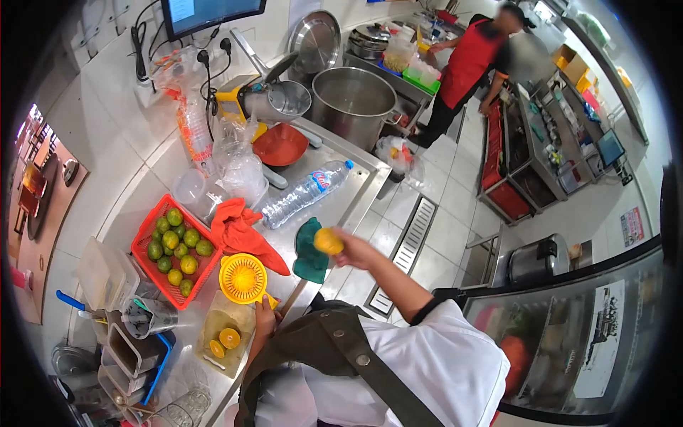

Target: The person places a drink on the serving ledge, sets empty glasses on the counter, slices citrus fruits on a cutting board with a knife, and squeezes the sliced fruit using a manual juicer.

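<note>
My right hand [348,250], slightly blurred, holds a yellow-orange citrus piece [328,242] over the counter's front edge, by a dark green cloth [310,252]. With my left hand [266,319] I grip the handle of a yellow citrus juicer [243,278]. Under and beside the juicer is a clear rectangular container [213,324] with liquid and cut orange halves [229,338] in it. A red basket [186,302] of green citrus fruits [188,264] stands left of the juicer. An orange-red cloth [245,231] lies just behind it.
A water bottle [306,193] lies on the steel counter [356,186]. Behind are a red bowl [280,145] and a large pot [354,96]. Stacked containers [131,349] stand at lower left. A person in a red apron [469,60] stands at another counter, upper right.
</note>
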Motion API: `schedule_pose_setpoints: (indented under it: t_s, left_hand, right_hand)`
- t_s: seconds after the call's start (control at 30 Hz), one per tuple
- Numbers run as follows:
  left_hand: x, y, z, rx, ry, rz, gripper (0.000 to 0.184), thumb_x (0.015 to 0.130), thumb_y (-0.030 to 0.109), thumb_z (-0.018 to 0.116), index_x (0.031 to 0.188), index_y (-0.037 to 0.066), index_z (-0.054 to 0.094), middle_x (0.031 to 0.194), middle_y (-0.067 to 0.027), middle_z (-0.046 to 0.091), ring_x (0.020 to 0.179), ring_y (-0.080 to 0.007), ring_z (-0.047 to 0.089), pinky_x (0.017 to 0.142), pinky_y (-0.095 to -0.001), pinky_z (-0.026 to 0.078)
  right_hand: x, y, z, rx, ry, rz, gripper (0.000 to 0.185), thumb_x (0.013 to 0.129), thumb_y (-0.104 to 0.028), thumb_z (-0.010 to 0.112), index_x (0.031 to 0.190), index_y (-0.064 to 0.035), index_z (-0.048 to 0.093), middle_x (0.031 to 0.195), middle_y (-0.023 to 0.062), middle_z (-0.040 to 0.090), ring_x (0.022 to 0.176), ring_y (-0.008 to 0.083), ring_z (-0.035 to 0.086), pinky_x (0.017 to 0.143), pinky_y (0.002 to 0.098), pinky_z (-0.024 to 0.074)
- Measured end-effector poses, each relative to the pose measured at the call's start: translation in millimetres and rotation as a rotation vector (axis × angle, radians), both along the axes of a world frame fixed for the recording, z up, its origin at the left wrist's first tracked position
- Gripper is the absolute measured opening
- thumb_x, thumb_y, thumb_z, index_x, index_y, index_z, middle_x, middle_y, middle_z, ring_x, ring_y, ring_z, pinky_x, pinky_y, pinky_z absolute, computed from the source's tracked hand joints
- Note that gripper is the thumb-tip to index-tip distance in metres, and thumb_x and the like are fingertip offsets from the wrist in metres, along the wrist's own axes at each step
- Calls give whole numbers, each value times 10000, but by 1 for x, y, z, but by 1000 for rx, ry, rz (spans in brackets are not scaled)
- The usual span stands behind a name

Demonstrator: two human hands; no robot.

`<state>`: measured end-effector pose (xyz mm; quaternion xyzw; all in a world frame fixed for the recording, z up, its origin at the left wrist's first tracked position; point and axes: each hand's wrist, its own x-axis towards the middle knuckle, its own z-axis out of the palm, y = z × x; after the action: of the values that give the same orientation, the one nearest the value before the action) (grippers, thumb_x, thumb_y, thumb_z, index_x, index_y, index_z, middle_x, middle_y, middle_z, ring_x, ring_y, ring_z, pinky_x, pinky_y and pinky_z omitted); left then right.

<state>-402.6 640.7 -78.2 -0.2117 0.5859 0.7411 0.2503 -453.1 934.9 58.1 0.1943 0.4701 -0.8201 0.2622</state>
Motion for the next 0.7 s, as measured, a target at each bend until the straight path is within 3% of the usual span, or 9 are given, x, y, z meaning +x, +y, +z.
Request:
schedule_pose_setpoints:
  t_s: [0.1, 0.23, 0.3, 0.37, 0.4, 0.43, 0.53, 0.6, 0.7]
  left_hand:
    - [2, 4, -3, -15, 16, 64, 267, 943, 308, 324, 1022, 54, 346, 840, -102, 567, 373, -132, 422, 349, -250, 383]
    - [-1, 9, 14, -104, -100, 70, 269, 944, 313, 312, 1047, 65, 335, 840, -101, 560, 404, -138, 446, 378, -254, 399]
    - [-3, 5, 10, -122, -121, 47, 276, 945, 320, 303, 1052, 68, 340, 840, -98, 560, 411, -138, 450, 388, -262, 405]
    - [0, 8, 8, -137, -162, 33, 289, 944, 333, 299, 1057, 72, 347, 834, -93, 561, 414, -141, 449, 399, -270, 411]
    - [-1, 10, 10, -148, -182, 30, 297, 942, 343, 299, 1059, 76, 352, 827, -89, 561, 413, -143, 447, 404, -274, 414]
    - [-5, 8, 14, -162, -196, 28, 306, 940, 353, 298, 1062, 79, 357, 821, -86, 561, 412, -146, 445, 409, -278, 417]
    - [-2, 10, 19, -171, -195, 76, 332, 932, 388, 307, 1065, 90, 370, 804, -76, 564, 424, -152, 450, 417, -281, 424]
    - [-8, 5, 5, -186, -230, 41, 339, 927, 406, 316, 1066, 102, 369, 798, -67, 567, 445, -152, 461, 426, -282, 430]
    - [-2, -6, -19, -169, -257, 24, 283, 931, 377, 320, 1044, 120, 355, 804, -47, 571, 453, -136, 461, 425, -276, 428]
  right_hand:
    - [17, 78, -35, -7, -8, -437, 367, 866, -486, 397, 947, -143, 499, 734, 25, 524, 530, 107, 428, 557, 260, 385]
    - [2, 176, -73, -217, -231, -802, 406, 891, -475, 340, 966, -103, 484, 719, 104, 531, 525, 192, 469, 508, 333, 407]
    - [-46, 253, -83, -149, 10, -849, 514, 868, -552, 305, 1051, -101, 471, 893, 144, 533, 751, 256, 538, 694, 436, 423]
    - [-81, 299, -34, -119, -110, -1030, 745, 822, -659, 230, 1332, -118, 192, 1200, 203, 438, 1040, 365, 490, 854, 611, 312]
    - [-91, 318, -32, -120, -103, -1038, 790, 802, -688, 229, 1373, -172, 52, 1296, 225, 333, 1090, 396, 447, 867, 625, 294]
    - [-97, 337, -39, -137, -194, -1048, 782, 794, -694, 257, 1367, -185, 101, 1321, 220, 278, 1089, 392, 442, 833, 625, 333]
    - [-89, 348, -78, 84, -198, -1029, 751, 811, -658, 299, 1361, -172, 144, 1248, 219, 369, 1026, 385, 484, 784, 613, 380]
    - [-66, 325, -104, 257, -188, -955, 644, 842, -598, 316, 1311, -164, 236, 1206, 186, 440, 990, 373, 509, 820, 604, 366]
    - [-32, 279, -158, 201, -285, -819, 378, 870, -410, 386, 1109, -119, 424, 1083, 153, 523, 936, 346, 523, 803, 555, 396]
